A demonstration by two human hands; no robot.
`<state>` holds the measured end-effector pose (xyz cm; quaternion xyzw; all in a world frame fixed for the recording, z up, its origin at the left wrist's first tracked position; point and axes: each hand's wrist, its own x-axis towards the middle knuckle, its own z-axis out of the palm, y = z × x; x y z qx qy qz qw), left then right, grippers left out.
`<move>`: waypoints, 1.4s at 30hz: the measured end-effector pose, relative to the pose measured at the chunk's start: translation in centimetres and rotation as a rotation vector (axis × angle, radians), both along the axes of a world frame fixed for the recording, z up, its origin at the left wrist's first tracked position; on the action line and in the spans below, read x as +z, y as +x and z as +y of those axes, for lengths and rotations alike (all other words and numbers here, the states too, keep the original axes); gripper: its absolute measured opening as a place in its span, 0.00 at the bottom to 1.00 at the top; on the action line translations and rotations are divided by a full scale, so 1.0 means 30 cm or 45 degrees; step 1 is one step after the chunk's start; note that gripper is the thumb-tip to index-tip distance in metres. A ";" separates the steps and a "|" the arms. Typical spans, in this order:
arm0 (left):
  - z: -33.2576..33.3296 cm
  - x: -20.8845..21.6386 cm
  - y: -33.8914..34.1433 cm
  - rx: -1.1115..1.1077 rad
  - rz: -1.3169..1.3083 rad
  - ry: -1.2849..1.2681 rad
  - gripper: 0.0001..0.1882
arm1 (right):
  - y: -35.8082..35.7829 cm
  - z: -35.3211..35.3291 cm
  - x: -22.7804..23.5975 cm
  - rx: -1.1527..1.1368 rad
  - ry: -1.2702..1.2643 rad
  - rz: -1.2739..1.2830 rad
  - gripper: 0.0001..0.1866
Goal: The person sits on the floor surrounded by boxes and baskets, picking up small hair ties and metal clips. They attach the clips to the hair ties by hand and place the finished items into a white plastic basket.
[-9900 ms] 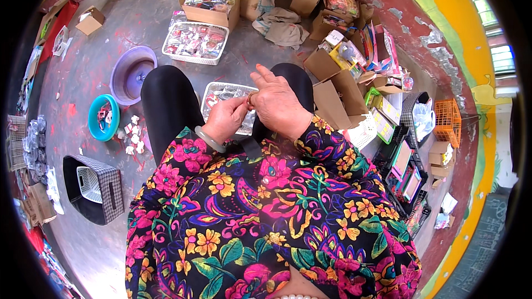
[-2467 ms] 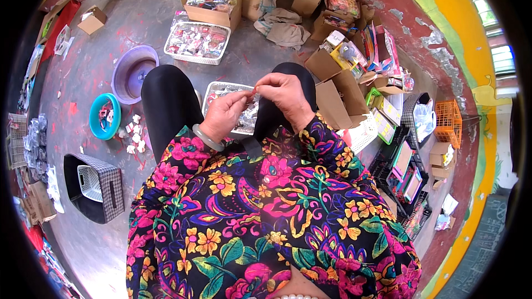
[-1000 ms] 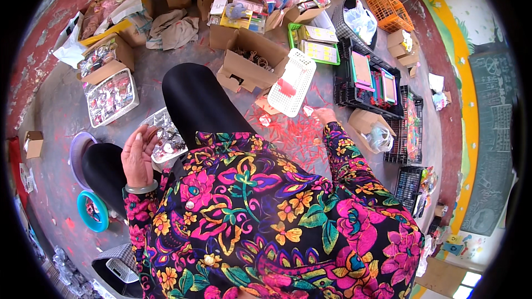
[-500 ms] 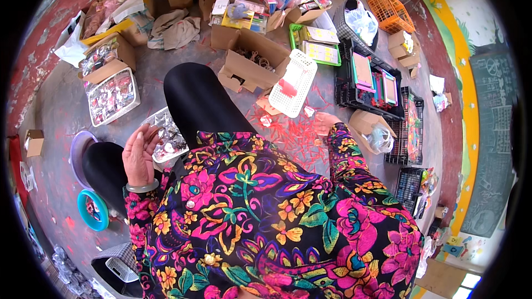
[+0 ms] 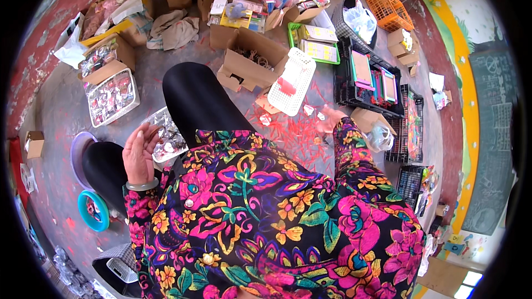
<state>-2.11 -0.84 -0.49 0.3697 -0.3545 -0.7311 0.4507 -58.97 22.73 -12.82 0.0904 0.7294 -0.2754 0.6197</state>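
Note:
My left hand [image 5: 138, 152], with a bangle on its wrist, is raised over my left thigh. Its palm is turned up and its loosely bent fingers are open. Beside it a white tray [image 5: 163, 152] holds small mixed trinkets, partly covered by my hand and knee. My right hand [image 5: 332, 119] reaches low over the floor at the right, fingers stretched out and slightly blurred. Close to its fingertips lies a small white-and-red piece [image 5: 321, 116], with a similar piece [image 5: 308, 110] just left of it. Thin red strips [image 5: 293, 138] are scattered on the floor below.
A white perforated basket [image 5: 293, 80] with something red in it leans by an open cardboard box [image 5: 252, 58]. Black crates [image 5: 368, 80] and a carton with a clear bag [image 5: 379, 137] stand at the right. At left are a trinket tray [image 5: 113, 99] and a teal basin [image 5: 93, 210].
My right hand has shifted slightly up and to the right. A second white-and-red piece now shows beside its fingertips. My left hand has hardly moved.

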 end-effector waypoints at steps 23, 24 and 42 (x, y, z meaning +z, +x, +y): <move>0.024 0.101 -0.004 -0.005 0.269 0.172 0.16 | 1.089 -0.816 0.560 1.074 -1.294 -0.161 0.17; 0.023 0.098 -0.006 0.011 0.275 0.174 0.16 | 1.138 -0.827 0.557 1.133 -1.293 -0.234 0.17; 0.008 0.058 0.014 -0.022 0.196 0.209 0.17 | 1.270 -0.850 0.480 0.808 -1.229 -0.257 0.07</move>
